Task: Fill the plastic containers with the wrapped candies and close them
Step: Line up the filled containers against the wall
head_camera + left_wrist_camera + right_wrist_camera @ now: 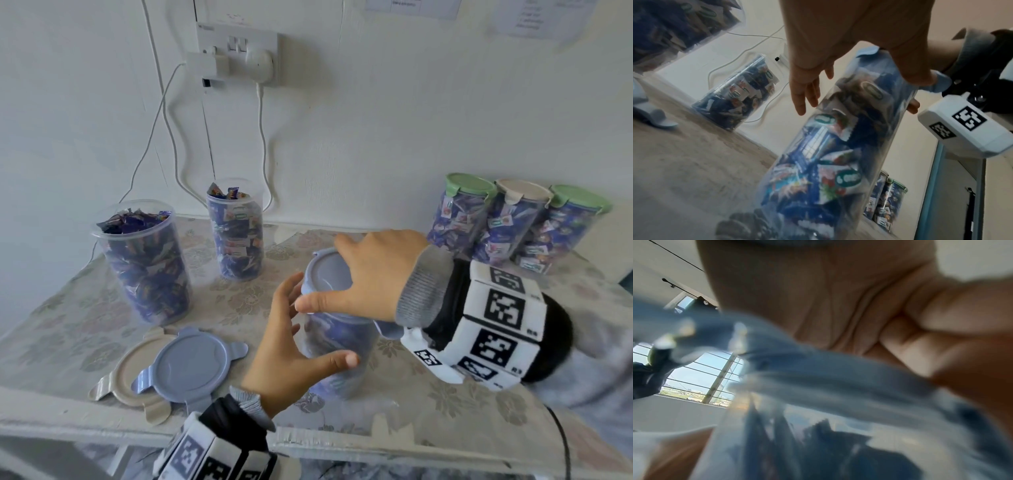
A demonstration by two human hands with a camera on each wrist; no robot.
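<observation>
the left hand [291, 346] curled around the body of the candy-filled clear container [337, 346] near the table's [51, 404] front edge, likely steadying it against downward force. the right hand [370, 274] lay spread over the blue lid [325, 270] on its mouth, thumb at the near rim, apparently pressing it shut. the container stood on its base, long axis roughly vertical, mouth upward. two filled open containers [144, 260] waited at back left, with two spare lids [185, 363] stacked in front, presumably for them; three lidded containers [507, 222] stood at the back right.
</observation>
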